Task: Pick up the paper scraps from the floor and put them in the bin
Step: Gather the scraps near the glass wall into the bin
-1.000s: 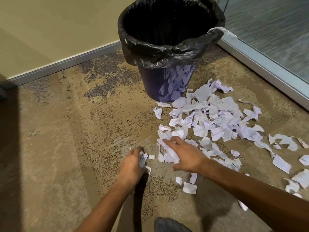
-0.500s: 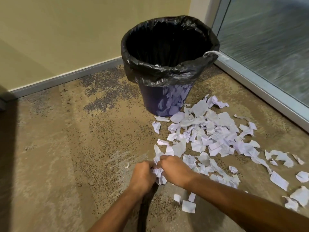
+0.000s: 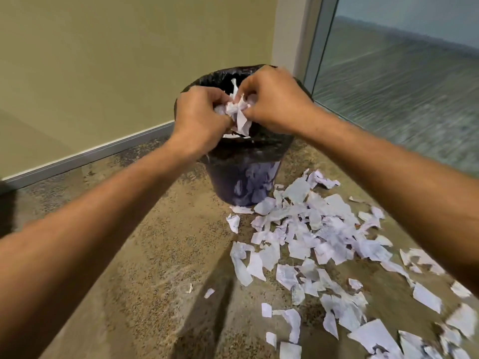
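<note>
bin (image 3: 246, 177): 1 | hands (image 3: 202, 117): 2 | floor paper scraps (image 3: 311, 237): dozens, uncountable

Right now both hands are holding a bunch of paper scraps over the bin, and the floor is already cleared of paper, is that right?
Not cleared. In the head view both hands, left hand and right hand, hold the bunch of scraps over the bin, but many paper scraps remain on the floor.

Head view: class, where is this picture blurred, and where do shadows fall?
Head view: streaky blur on the glass panel; arm shadows cross the carpet; the scraps held over the bin stay fairly sharp.
</note>
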